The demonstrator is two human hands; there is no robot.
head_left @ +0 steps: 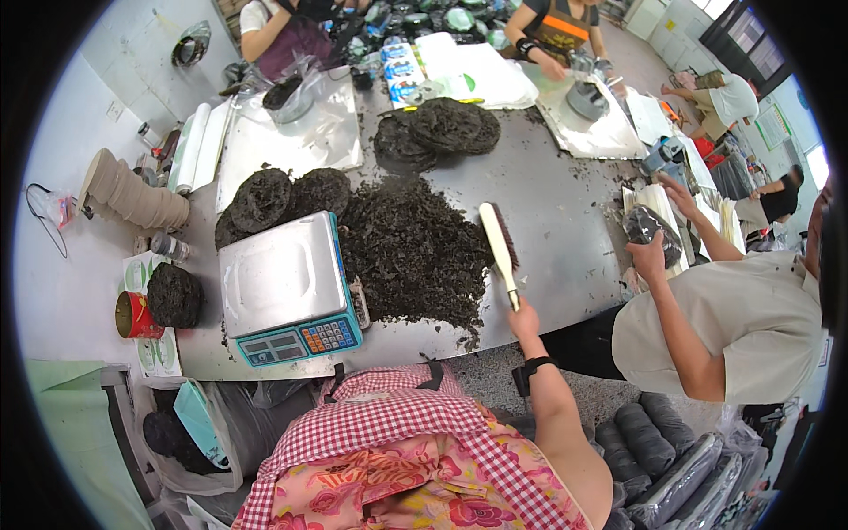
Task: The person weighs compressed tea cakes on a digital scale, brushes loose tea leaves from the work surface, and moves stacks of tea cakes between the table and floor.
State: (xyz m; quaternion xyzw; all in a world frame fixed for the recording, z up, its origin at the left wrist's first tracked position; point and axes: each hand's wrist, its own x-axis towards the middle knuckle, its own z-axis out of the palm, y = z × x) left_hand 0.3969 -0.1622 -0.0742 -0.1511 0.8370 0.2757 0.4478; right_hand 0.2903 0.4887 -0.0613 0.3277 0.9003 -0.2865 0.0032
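Steel bench [565, 238] in a crowded workroom, bearing a heap of dark dried leaves [411, 252] beside a digital scale [284, 287]. Near its front edge, right hand [523, 320] grips a wooden-backed brush [500, 243], bristles facing right, touching the heap's edge.

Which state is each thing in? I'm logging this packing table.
right hand: gripping the brush handle
brush: held, bristles facing the pile
loose dark dried pile: spread on the metal table
weighing scale: pan bare
pressed round cakes: overlapping, unwrapped
red tin: lying on its side
left hand: not visible
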